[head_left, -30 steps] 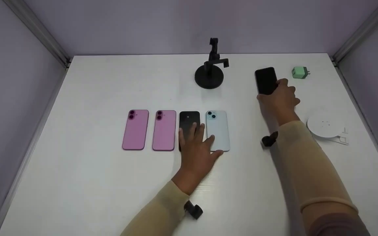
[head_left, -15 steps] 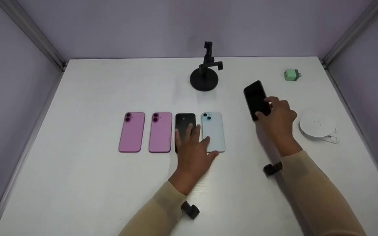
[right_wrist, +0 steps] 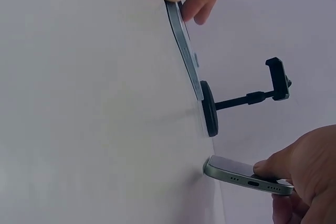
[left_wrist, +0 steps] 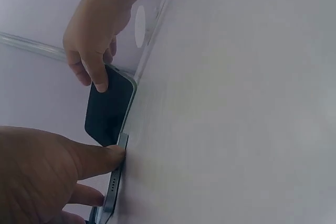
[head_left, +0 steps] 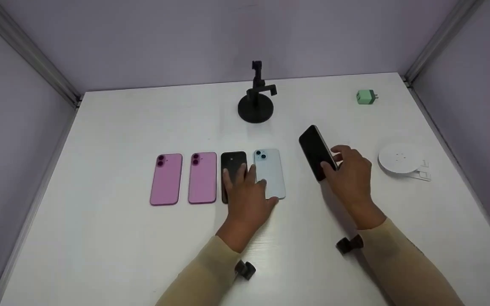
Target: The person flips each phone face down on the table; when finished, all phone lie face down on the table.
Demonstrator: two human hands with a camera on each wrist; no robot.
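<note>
My right hand (head_left: 351,178) pinches a smartphone (head_left: 314,148) at its right edge, thumb over the dark screen and fingers behind. The phone is tilted, its left side lower; the right wrist view shows the charging port on its end (right_wrist: 253,183). Fingers spread, my left hand (head_left: 247,208) rests over a black phone (head_left: 233,159) and the lower left of a light blue phone (head_left: 274,170), covering much of the black one. In the left wrist view, the thumb (left_wrist: 105,160) lies at a phone's edge. Two pink phones (head_left: 166,180) lie face down farther left.
Behind the row stands a black phone stand (head_left: 255,108) on a round base. A green plug adapter (head_left: 366,97) lies at the back right. A white round disc (head_left: 399,159) with a flat bracket is right of my right hand. Walls enclose the white table (head_left: 100,255).
My right hand has drawn the phone leftward and nearer from the back right, tilting it up. The left hand keeps its place on the phones. The head view has shifted slightly.
</note>
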